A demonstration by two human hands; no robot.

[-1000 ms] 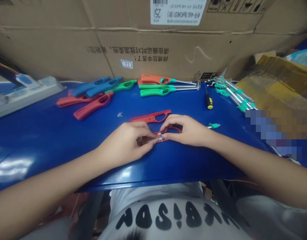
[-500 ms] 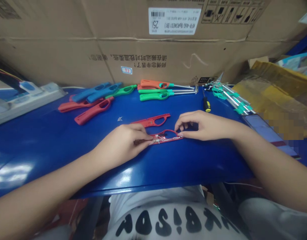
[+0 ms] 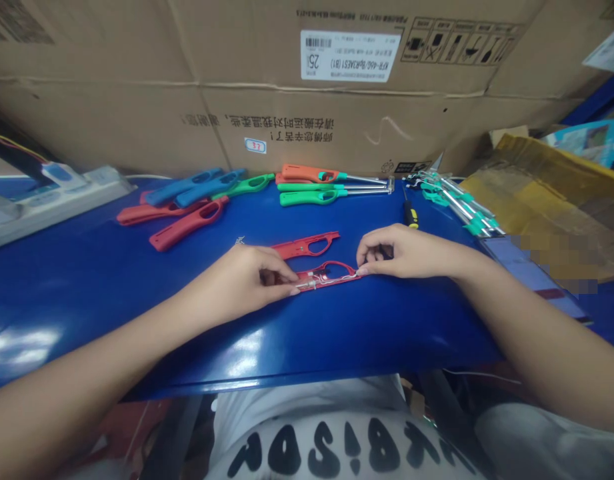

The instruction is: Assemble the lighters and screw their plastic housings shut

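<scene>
A red lighter half-shell (image 3: 331, 278) lies on the blue table with its inside facing up, white wires and small metal parts showing in it. My left hand (image 3: 254, 275) grips the shell's left end between thumb and fingers. At the right end, my right hand (image 3: 387, 252) pinches with thumb and forefinger by the white wires; its other fingers are curled. Just behind lies the second red half-shell (image 3: 307, 247), partly covered by my left hand.
Blue, green and red lighter handles (image 3: 189, 223) are piled at back left. Assembled lighters (image 3: 309, 198) with metal tubes lie at the back centre. Beyond my right hand are a screwdriver (image 3: 411, 217) and metal tubes with green parts (image 3: 459, 200). A power strip (image 3: 87, 193) stands left, a cardboard box (image 3: 267, 100) behind.
My left hand has slid slightly left along the red half-shell, uncovering more of the metal part inside. My right hand stays at the right end. The camera view has shifted a little.
</scene>
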